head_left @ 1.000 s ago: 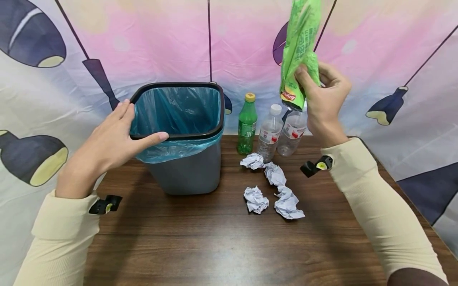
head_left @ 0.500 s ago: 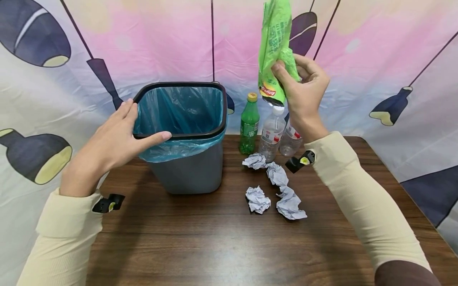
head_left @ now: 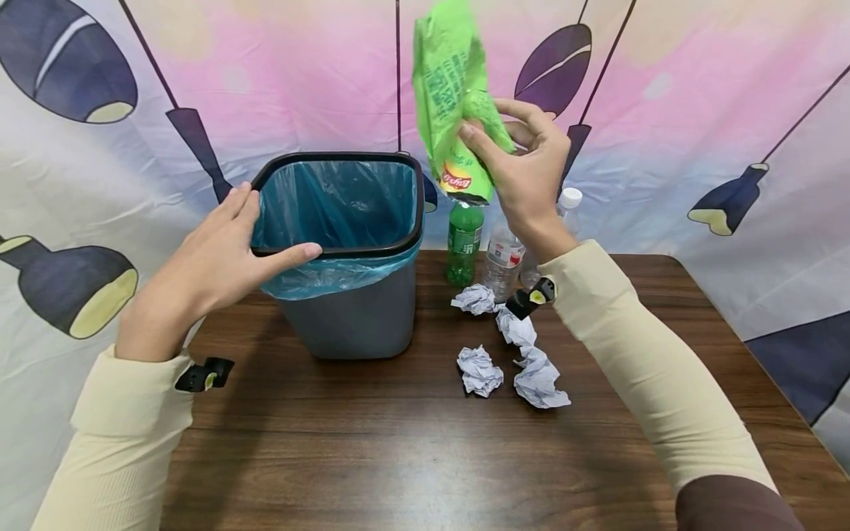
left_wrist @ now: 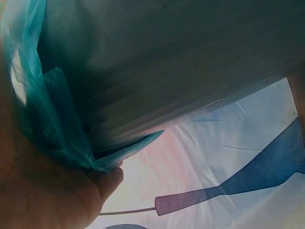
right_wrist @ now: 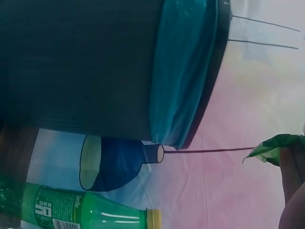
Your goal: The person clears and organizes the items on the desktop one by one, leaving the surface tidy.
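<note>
Wood tbl (head_left: 425, 457) w/ bin (head_left: 352, 324), btls (head_left: 464, 247), crumpled ppr (head_left: 479, 371)

1. And a crumpled green foil chip bag (head_left: 445, 81) is held aloft, pinched by the right hand (head_left: 534, 166)!
2. The black-rimmed grey plastic bin (head_left: 352, 321), blue-lined, is touched at its rim by the left hand (head_left: 206, 258).
3. The green plastic bottle (head_left: 462, 247) is partly hidden behind the bag.
4. Four crumpled white paper balls (head_left: 479, 371) are strewn on the brown wooden table (head_left: 372, 442).

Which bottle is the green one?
The bottle closest to the bin. Its plastic is green, while the middle bottle and the far bottle are see-through.
</note>
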### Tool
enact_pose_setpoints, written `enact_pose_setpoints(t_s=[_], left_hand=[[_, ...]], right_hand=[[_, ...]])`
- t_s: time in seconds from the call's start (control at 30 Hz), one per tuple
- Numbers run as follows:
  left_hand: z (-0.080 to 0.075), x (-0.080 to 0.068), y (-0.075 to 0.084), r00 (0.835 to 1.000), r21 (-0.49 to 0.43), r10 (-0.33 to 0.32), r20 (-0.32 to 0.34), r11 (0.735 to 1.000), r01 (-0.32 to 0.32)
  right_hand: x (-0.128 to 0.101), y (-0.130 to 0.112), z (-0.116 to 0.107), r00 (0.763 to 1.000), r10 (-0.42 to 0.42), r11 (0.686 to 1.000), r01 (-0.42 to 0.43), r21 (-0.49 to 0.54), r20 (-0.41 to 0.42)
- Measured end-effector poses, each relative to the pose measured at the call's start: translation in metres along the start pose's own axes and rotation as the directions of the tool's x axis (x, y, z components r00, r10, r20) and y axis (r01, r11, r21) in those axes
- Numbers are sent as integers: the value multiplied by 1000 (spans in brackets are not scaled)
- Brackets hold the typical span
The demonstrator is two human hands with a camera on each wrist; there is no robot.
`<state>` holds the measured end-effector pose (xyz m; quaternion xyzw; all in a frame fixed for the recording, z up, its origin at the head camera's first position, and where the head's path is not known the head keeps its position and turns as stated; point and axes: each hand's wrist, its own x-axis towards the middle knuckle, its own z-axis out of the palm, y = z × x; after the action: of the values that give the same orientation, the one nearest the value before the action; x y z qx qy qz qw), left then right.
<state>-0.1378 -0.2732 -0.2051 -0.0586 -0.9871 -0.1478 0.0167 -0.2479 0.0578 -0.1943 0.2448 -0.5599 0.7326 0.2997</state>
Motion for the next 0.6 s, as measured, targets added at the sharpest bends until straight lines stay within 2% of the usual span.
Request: enact_pose_setpoints(t_s=[0.23,0.47,0.6], left_hand=[[0,1,0,1000,-3,5,0,1000,-5],[1,2,0,1000,-3,8,-8,1000,-8],[1,2,1,1000,-1,9,-12,1000,-9]], right_hand=[[-6,4,14,995,-36,998,40,-47,92],[-12,11,26,979,-79,981,109,-160,188],[-16,14,33,970,-50,974,100,-201,239]])
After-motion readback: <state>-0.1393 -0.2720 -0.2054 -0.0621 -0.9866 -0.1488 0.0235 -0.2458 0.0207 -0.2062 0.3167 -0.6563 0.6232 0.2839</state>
